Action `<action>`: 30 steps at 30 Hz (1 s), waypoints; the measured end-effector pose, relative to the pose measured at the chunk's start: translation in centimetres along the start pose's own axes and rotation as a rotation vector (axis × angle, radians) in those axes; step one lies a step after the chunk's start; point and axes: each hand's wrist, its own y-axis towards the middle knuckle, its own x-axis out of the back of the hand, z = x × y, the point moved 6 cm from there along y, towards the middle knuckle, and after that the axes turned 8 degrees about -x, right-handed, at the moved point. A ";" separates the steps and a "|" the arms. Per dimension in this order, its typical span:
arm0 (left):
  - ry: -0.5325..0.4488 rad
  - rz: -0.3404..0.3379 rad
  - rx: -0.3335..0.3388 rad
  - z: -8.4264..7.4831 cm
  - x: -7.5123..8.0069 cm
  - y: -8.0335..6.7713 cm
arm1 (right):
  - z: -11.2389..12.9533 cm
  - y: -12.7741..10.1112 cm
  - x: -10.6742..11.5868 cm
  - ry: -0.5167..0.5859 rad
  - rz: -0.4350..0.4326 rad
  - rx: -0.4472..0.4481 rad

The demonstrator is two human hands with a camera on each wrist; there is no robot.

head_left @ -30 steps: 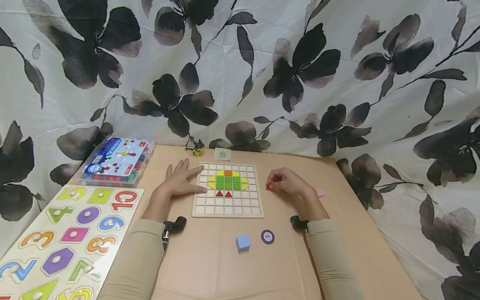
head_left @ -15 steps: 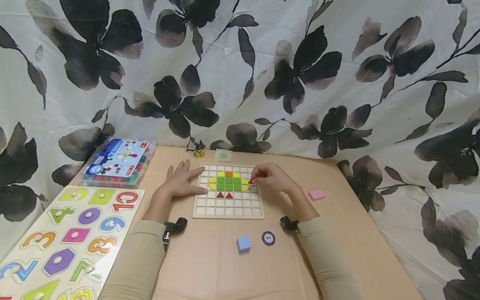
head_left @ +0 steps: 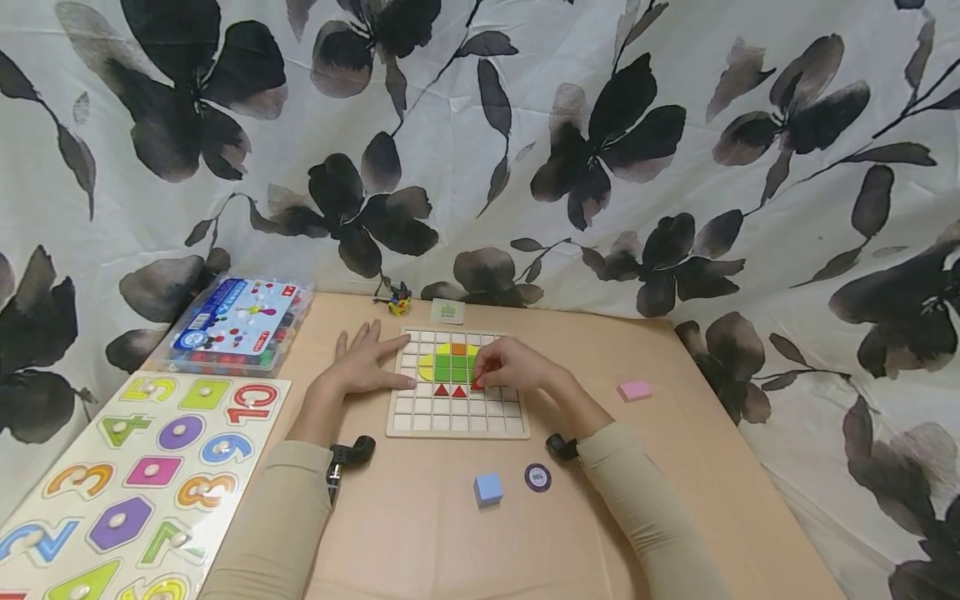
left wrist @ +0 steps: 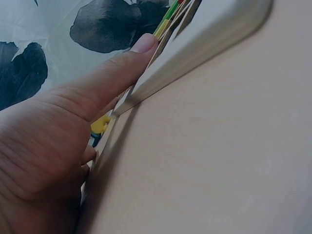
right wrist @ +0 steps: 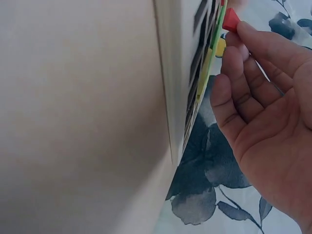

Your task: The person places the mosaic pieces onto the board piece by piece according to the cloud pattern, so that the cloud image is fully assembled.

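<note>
A wooden grid board (head_left: 457,421) lies at the table's middle with green, yellow and orange tiles and two red triangles (head_left: 450,391) in it. My right hand (head_left: 510,367) hovers over the board's right half and pinches a small red piece (head_left: 476,385) (right wrist: 230,20) just right of the two triangles. My left hand (head_left: 365,362) lies flat, fingers spread, against the board's left edge (left wrist: 195,53), its thumb (left wrist: 112,73) pressed along the side.
A number puzzle board (head_left: 135,475) lies at the front left, with a plastic box of beads (head_left: 236,325) behind it. A blue cube (head_left: 487,489) and a purple disc (head_left: 537,477) sit in front of the board, a pink block (head_left: 634,390) to the right, a small card (head_left: 447,312) and a yellow toy (head_left: 399,302) behind.
My right hand has carried the red piece from the table right of the board leftward over the board, down to the row with the red triangles. The left hand stayed put.
</note>
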 end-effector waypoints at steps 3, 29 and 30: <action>0.001 -0.001 0.003 0.1 0.0 0.0 | -0.1 0.2 -0.4 -0.033 0.018 -0.008; -0.046 -0.150 -0.022 0.1 1.2 0.5 | 0.4 -2.7 2.3 -0.125 -0.237 -0.098; -0.062 -0.203 -0.036 -0.1 1.6 0.6 | 0.4 -3.0 2.8 -0.142 -0.279 -0.111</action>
